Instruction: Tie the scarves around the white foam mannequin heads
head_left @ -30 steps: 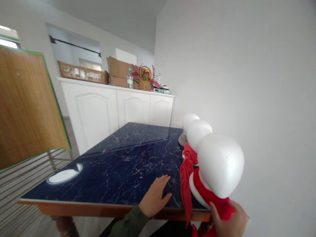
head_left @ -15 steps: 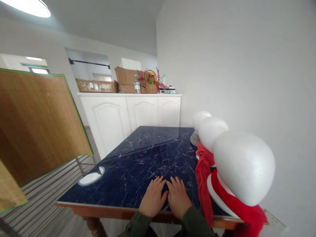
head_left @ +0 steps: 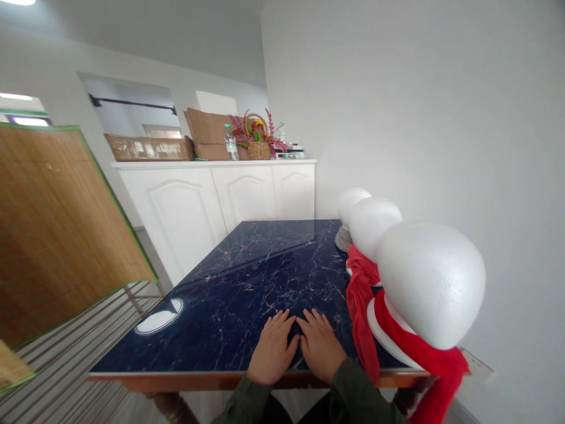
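Red scarf (head_left: pixel 364 312) lies right of my fingers, circling the middle dummy head's (head_left: pixel 375 227) neck on the table (head_left: pixel 265 288); my right hand (head_left: pixel 321 347) is nearer than my left (head_left: pixel 271 348). Both rest flat, fingers extended, gripping nothing. Its long tail points toward the near edge.

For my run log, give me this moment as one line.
left hand: on blue table, holding nothing | right hand: same, beside it | nearest white head form: red scarf around neck
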`<state>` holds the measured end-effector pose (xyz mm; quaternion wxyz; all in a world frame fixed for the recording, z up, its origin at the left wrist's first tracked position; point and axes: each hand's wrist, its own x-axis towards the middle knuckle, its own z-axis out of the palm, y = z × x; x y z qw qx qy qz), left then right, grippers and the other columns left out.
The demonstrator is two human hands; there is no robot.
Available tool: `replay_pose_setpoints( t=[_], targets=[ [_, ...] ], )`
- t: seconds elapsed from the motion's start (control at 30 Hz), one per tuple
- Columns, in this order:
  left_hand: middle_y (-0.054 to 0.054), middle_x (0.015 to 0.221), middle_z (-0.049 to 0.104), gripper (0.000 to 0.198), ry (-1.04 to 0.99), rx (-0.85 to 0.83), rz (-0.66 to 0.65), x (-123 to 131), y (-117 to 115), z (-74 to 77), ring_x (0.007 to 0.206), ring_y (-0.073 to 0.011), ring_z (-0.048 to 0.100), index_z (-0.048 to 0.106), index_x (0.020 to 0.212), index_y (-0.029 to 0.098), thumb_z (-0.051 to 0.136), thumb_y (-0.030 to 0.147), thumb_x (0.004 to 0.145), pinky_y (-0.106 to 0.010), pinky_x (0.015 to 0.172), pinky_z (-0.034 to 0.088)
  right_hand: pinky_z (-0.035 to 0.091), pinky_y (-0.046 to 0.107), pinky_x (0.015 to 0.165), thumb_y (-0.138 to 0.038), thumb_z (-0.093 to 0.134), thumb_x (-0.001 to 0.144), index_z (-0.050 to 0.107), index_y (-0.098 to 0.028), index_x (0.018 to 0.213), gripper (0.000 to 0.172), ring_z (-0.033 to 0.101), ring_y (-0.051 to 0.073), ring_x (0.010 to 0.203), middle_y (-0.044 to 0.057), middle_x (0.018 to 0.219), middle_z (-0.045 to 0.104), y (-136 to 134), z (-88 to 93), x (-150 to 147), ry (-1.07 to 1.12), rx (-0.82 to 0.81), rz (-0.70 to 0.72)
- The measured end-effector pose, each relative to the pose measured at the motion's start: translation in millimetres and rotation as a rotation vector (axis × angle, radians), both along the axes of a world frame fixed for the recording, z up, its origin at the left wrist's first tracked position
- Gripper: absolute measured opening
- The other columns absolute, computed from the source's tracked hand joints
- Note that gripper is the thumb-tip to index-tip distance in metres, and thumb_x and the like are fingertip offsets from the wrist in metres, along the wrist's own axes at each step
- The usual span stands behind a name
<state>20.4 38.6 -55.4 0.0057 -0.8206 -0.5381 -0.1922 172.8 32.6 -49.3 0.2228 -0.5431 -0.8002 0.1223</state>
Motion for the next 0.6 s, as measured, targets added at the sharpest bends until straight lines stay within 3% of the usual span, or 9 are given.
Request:
replay_pose_setpoints(
  t=[0.6],
  targets=[
    [-0.01, 0.131, 0.047, 0.041, 0.003, 0.007, -0.009, 0.4, 1.3, 0.5, 0.124, -0.0234, 0.039, 0.051, 0.121, 0.015, 0.041, 0.03, 0.084, -0.045, 0.104, 0.03, 0.018, 0.043, 0.107, -0.022, 0.036, 0.084, 0.046, -0.02, 0.127, 0.044, 0.029, 0.024, 0.129, 0.007, 0.137, 0.04, -1.5, 2.3, 1.2, -0.025, 0.013, 0.004]
  ],
)
